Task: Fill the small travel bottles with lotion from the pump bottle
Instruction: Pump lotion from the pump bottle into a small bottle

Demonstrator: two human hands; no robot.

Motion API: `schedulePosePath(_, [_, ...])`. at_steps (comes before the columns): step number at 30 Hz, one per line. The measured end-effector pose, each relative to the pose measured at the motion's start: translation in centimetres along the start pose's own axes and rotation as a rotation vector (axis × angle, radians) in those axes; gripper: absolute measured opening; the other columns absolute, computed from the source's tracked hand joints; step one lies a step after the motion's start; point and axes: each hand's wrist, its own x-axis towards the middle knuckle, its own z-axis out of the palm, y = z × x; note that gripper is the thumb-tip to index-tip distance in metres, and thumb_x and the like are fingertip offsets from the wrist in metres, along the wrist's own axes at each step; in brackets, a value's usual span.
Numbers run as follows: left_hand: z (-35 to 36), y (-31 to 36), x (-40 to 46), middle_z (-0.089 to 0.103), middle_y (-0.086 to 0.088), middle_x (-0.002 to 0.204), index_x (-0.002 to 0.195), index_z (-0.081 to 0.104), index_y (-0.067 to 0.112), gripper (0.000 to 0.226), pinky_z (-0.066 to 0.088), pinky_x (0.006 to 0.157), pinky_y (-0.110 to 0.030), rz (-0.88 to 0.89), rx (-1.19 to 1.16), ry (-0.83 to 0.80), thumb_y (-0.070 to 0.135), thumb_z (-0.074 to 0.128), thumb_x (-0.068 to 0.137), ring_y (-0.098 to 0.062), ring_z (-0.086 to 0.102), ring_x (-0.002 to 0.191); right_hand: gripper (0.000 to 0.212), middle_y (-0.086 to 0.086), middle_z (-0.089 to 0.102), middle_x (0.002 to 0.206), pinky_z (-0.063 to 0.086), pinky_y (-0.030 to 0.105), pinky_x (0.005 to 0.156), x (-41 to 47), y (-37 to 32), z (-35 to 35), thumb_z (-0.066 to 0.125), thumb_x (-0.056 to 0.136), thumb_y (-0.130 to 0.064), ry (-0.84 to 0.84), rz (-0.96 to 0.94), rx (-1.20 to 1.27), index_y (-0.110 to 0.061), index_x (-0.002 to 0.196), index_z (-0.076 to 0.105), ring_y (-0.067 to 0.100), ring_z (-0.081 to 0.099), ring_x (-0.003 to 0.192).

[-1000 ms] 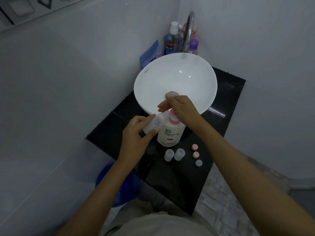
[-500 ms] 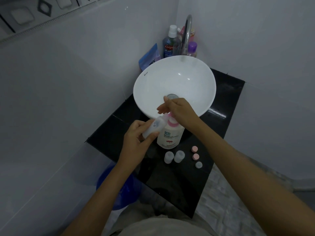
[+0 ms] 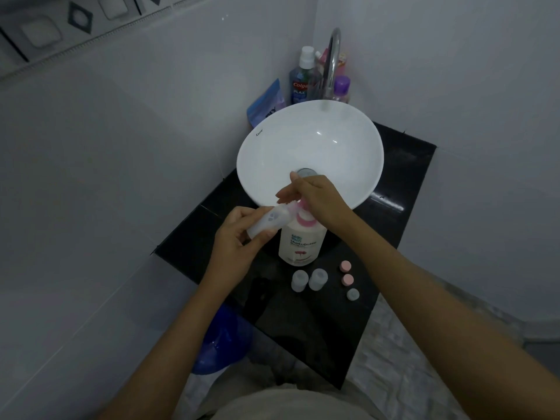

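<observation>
Hands barely shift: left hand pinches tilted travel bottle against pump bottle's spout; right hand fingers together atop it, nearside counter bare.

A round white ceramic basin sits on a glossy black stone counter, under a curved chrome tap. Behind it stand a blue mouthwash bottle, a purple-capped bottle and a blue pouch; a blue plastic bucket sits below.
</observation>
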Motion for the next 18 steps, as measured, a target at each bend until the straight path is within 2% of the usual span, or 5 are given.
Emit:
schedulePosePath(3, [0.0,-0.2,0.0,0.051,0.003,0.1,0.125,0.059,0.014,0.039,0.044,0.076,-0.006,-0.008,0.021,-0.024,0.008,0.064,0.086,0.009,0.052,0.091,0.047,0.005,0.071,0.08,0.046,0.016,0.076,0.0,0.7,0.4,0.035,0.1,-0.029,0.021,0.013,-0.047,-0.004,0.089,0.073,0.015,0.063,0.082])
schedulePosePath(7, [0.2,-0.7,-0.2,0.051,0.001,0.1,0.123,0.059,0.019,0.039,0.044,0.078,-0.006,-0.023,0.008,-0.031,0.008,0.064,0.086,0.008,0.052,0.091,0.046,0.013,0.072,0.088,0.045,0.007,0.064,0.0,1.3,0.9,0.035,0.1,-0.026,0.007,0.041,-0.056,-0.001,0.09,0.073,0.009,0.061,0.076])
schedulePosePath(10, [0.0,-0.2,0.0,0.052,-0.002,0.103,0.123,0.058,0.021,0.039,0.043,0.079,-0.006,-0.019,-0.016,-0.012,0.008,0.064,0.086,0.007,0.053,0.092,0.046,0.013,0.073,0.089,0.049,0.021,0.081,0.0,0.3,0.2,0.036,0.1,-0.029,-0.004,-0.013,0.039,-0.004,0.09,0.073,0.019,0.066,0.085])
schedulePosePath(12, [-0.2,-0.1,0.3,0.052,-0.002,0.104,0.124,0.059,0.018,0.04,0.043,0.08,-0.006,-0.01,0.011,-0.018,0.009,0.064,0.086,0.005,0.052,0.094,0.046,0.011,0.073,0.087,0.05,0.026,0.083,-0.1,0.0,0.0,0.036,0.1,-0.03,0.006,-0.022,0.057,-0.004,0.091,0.073,0.02,0.066,0.088])
schedulePosePath(18, [0.0,-1.1,0.1,0.053,-0.011,0.108,0.123,0.058,0.019,0.039,0.046,0.081,-0.01,-0.043,-0.026,-0.043,0.007,0.064,0.086,0.003,0.053,0.094,0.046,0.009,0.073,0.087,0.046,0.008,0.063,0.1,1.9,1.1,0.034,0.1,-0.029,0.056,0.019,-0.05,-0.005,0.09,0.072,0.015,0.065,0.082])
